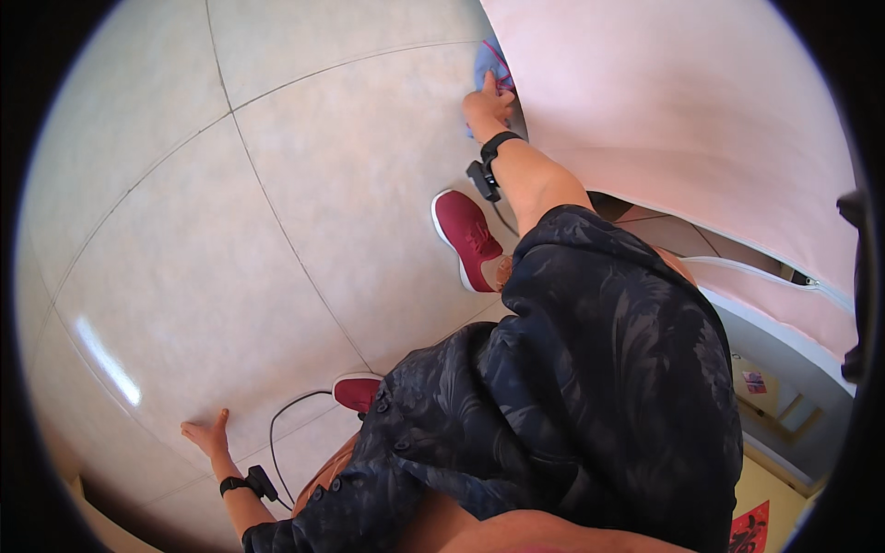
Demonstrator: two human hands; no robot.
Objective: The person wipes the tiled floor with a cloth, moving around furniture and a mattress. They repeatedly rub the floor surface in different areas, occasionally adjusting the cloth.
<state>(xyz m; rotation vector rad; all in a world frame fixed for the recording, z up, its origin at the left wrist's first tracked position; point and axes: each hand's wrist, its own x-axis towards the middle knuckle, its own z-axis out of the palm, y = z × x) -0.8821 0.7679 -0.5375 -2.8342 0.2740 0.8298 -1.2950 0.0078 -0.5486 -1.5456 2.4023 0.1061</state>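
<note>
My right hand (488,109) reaches down to the floor at the top of the view, beside the lower edge of a large pale pink fabric cover (682,92). Its fingers are closed on a blue cloth (485,61) with pinkish-red edging, part of which is hidden behind the cover's edge. Far off at the lower left, my left hand (211,434) hangs over the floor with its thumb and fingers apart, holding nothing. Each wrist wears a black strap with a small black device.
Light tiles cover the floor (166,258). My maroon shoes (464,230) stand on it. A black cable (274,438) loops near the left wrist. At the right, a zip (811,282) runs along the cover's opening, with a pale frame and a yellow surface (770,488) below.
</note>
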